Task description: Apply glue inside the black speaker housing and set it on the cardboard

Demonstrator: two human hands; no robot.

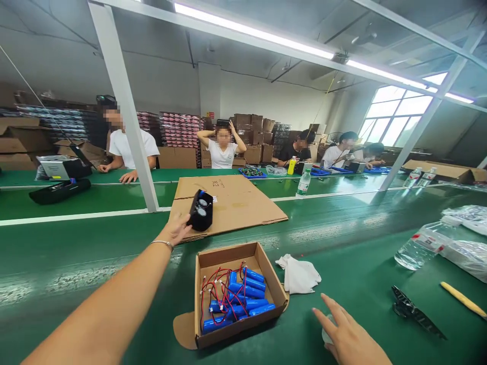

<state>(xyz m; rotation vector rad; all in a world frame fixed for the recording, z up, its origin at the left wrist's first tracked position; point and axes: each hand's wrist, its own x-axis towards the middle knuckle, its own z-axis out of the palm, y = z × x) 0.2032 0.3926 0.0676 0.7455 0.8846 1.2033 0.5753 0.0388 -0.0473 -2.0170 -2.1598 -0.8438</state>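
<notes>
**Left hand on a black speaker at the edge of the cardboard sheet**

Head view: the black speaker (200, 210) is a short, rounded box with two round silver-ringed drivers on its upper face. It rests on the near edge of a flat cardboard sheet (232, 203) on the green workbench (361, 284). The left hand (175, 229) reaches far forward on a straight arm, a thin bracelet (163, 244) at the wrist, fingers closed on the speaker's near side. The right hand (348, 334) lies low and relaxed, fingers spread, grasping nothing, over a small pale thing, mostly hidden. Between the arms sits one open cardboard box (236, 253) of blue cylindrical battery cells (243, 299) with red wires, roughly ten. One white cloth (299, 274) lies just beside it.
</notes>
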